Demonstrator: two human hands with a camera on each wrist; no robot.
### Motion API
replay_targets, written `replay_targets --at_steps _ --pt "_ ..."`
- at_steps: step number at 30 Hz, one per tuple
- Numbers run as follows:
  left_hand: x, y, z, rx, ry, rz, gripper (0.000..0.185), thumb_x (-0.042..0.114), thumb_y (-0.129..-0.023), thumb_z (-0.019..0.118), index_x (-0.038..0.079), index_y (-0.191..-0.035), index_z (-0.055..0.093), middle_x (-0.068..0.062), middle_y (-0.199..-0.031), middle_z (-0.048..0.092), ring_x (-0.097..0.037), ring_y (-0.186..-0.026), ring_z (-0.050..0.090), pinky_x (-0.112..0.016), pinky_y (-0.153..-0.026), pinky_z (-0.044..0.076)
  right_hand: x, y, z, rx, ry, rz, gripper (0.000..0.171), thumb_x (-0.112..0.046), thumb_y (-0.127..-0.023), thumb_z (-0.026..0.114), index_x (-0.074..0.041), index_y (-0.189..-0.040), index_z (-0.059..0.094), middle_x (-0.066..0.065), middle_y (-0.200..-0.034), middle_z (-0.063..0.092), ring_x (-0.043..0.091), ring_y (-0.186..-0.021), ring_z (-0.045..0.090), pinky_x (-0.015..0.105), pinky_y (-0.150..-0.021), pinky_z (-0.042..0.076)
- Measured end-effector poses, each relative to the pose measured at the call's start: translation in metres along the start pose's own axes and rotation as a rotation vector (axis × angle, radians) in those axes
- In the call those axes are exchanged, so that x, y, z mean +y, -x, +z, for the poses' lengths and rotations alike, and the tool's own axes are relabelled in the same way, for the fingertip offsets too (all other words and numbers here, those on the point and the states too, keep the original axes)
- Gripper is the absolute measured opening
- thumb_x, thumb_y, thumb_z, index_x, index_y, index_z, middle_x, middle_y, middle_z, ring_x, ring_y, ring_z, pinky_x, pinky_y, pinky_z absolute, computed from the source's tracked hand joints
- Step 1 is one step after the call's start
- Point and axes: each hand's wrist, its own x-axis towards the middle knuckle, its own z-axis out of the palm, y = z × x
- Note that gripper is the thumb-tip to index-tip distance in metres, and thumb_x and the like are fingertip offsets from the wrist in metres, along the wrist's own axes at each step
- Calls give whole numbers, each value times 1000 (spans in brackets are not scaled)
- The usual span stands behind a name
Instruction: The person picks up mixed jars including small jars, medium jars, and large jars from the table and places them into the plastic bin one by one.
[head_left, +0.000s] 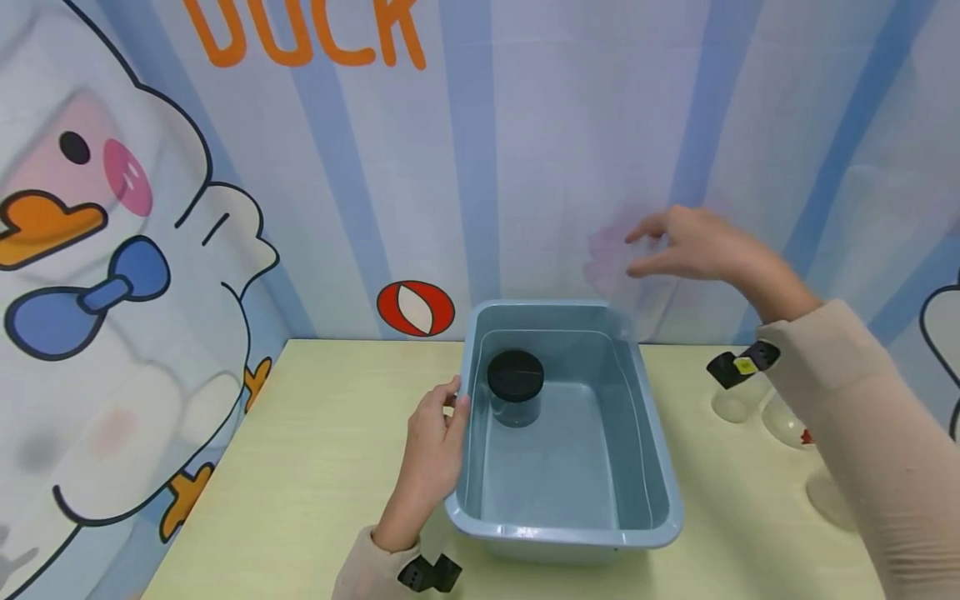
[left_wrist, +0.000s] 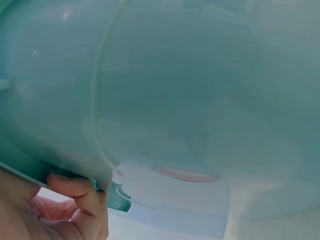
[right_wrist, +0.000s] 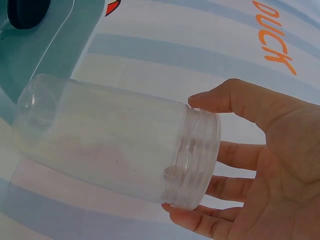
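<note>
Head view: one basin [head_left: 660, 467], one black-lidded jar [head_left: 515, 386] inside; left hand [head_left: 431, 446] grips rim, right hand [right_wrist: 260, 165] holds one clear jar [right_wrist: 115, 137].

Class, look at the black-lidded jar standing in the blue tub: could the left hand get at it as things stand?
Probably yes. The left hand grips the tub rim right beside the black-lidded jar; the tub is open-topped and nothing covers the jar, though the hand must release the rim first.

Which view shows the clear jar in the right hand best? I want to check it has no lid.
The right wrist view: the jar fills the frame, its threaded mouth bare against the right hand. In the head view it is only a faint blur by the fingers. The left wrist view misses it.
</note>
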Motion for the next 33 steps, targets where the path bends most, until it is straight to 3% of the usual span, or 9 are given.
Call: replay_targets --at_steps 10,33 --pt "-1 0 1 7 4 24 43 20 -106 51 -3 -142 50 -15 -114 59 -22 -85 59 -34 -76 58 -19 -9 11 0 -35 -70 51 -23 -90 72 5 -131 61 27 -129 57 41 -114 55 55 -85 49" --pt "1 0 3 5 7 13 42 19 -106 51 -2 -142 51 -15 -112 59 -22 -85 59 -35 -75 58 -23 -20 38 -11 -71 -128 43 -20 -88 74 5 -121 63 24 -125 59 41 -115 54 55 -89 49"
